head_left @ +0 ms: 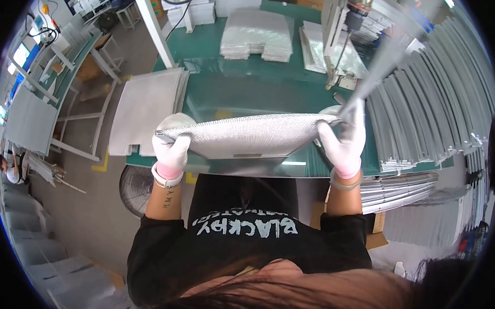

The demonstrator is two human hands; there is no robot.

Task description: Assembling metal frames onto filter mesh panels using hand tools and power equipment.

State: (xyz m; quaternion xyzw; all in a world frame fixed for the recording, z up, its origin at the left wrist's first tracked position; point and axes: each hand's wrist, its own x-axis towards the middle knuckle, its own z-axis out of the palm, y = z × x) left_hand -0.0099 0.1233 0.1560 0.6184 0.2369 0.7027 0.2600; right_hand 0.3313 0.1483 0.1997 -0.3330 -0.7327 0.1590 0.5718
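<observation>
Both hands wear white gloves with pink cuffs. A silvery mesh panel [253, 134] is held up between them, tilted, above the front edge of the green table [217, 93]. My left hand [171, 143] is closed around its left end, thumb on the near face. At the other end, my right hand [343, 139] grips the panel with the thumb in front. A long grey strip [378, 66], smeared by motion, rises up and right from my right hand. Whether the fingers hold it as well is hard to see.
Flat sheets [148, 110] are stacked at the table's left. Cut mesh sheets [257, 35] lie at the back. A tool on a stand [341, 59] is at the back right. Many long grey strips [424, 101] line the right side. Below left stands a fan [135, 189].
</observation>
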